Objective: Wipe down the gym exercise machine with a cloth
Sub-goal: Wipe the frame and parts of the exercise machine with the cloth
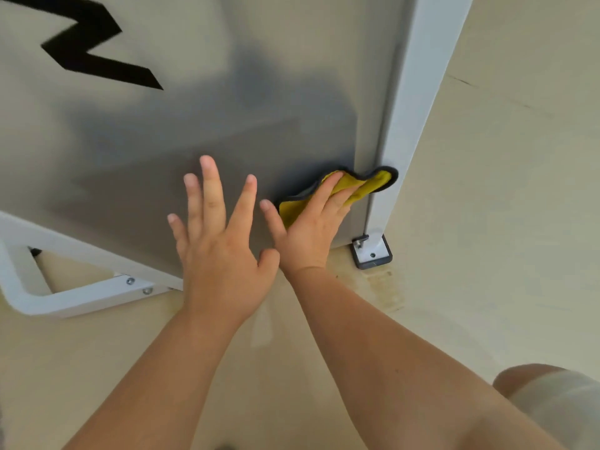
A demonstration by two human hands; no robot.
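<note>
The gym machine's grey metal panel (201,102) fills the upper left, with a black zigzag logo (94,50) near the top. A yellow cloth with a dark edge (367,185) lies flat against the panel's lower right corner, beside the white upright post (412,102). My right hand (311,222) presses the cloth onto the panel with straight fingers. My left hand (217,235) rests flat on the bare panel just left of it, fingers spread.
The post ends in a white foot plate with a dark base and bolt (373,253) on the beige floor (487,222). A white tubular frame with screws (84,297) runs along the floor at lower left. My knee (552,394) shows at lower right.
</note>
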